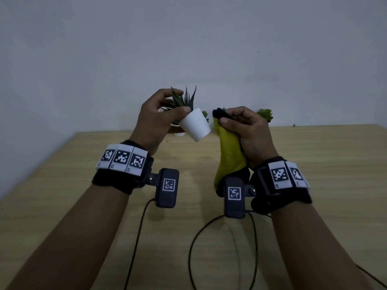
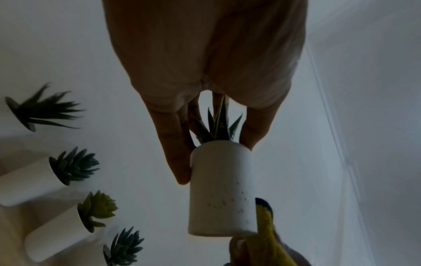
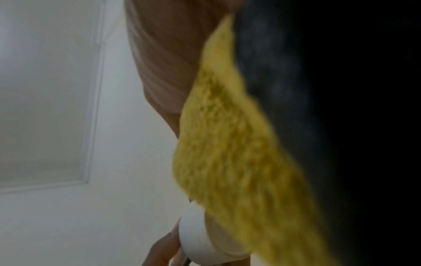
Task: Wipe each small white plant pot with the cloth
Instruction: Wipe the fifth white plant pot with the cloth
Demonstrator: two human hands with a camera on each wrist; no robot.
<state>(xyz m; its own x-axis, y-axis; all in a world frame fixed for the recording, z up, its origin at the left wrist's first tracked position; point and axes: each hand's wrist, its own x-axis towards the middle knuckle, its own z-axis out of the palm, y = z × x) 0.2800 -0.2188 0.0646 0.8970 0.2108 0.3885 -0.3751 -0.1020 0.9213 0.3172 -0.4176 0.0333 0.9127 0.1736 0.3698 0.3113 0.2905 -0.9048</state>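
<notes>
The left hand holds a small white tapered plant pot with spiky dark green leaves in the air above the far part of the light wooden table, thumb and fingers pinching it at the rim. The pot tilts, its base pointing toward five o'clock in the head view. The left wrist view shows small specks on the pot's side.

The right hand grips a yellow fluffy cloth with a dark edge, fingers curled round its bunched top. The cloth hangs down past the wrist. Its upper part sits just at three o'clock of the pot; in the left wrist view its dark-tipped corner touches the pot's lower edge.

In the left wrist view, other small white pots with green succulents stand in a row on the table along the pale wall, at roughly eight o'clock of the held pot. Black cables run across the table toward the person from the wrist-worn cameras.
</notes>
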